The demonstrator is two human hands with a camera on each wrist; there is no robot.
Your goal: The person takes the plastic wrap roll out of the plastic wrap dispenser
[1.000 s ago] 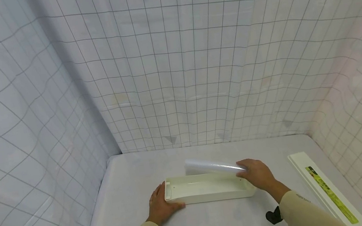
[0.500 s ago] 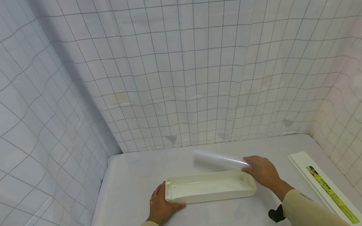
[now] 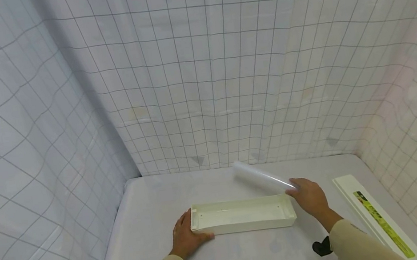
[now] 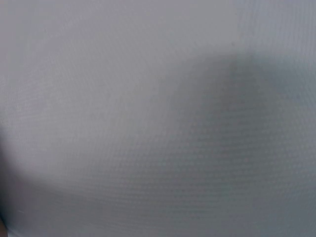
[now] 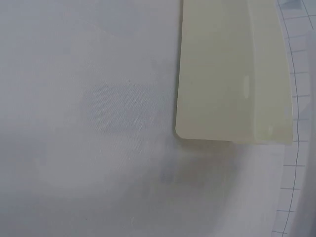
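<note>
In the head view a long cream plastic box lies open-topped on the table, with nothing inside it. My left hand grips its left end, the thumb along the front wall and the fingers at the far side. My right hand holds a shiny translucent roll of plastic wrap by its near right end. The roll slants up and away to the left, above the table behind the box. One end of the cream box shows in the right wrist view, but neither the hand nor the roll does.
A long cream lid with a green and yellow label lies slanted at the table's right. White cloth-covered table extends around the box. Grid-patterned sheets enclose the back and sides. Only pale cloth and shadow fill the left wrist view.
My right hand has moved right with the roll, away from over the box. The roll's far end has swung up and to the right. The left hand and box have hardly moved.
</note>
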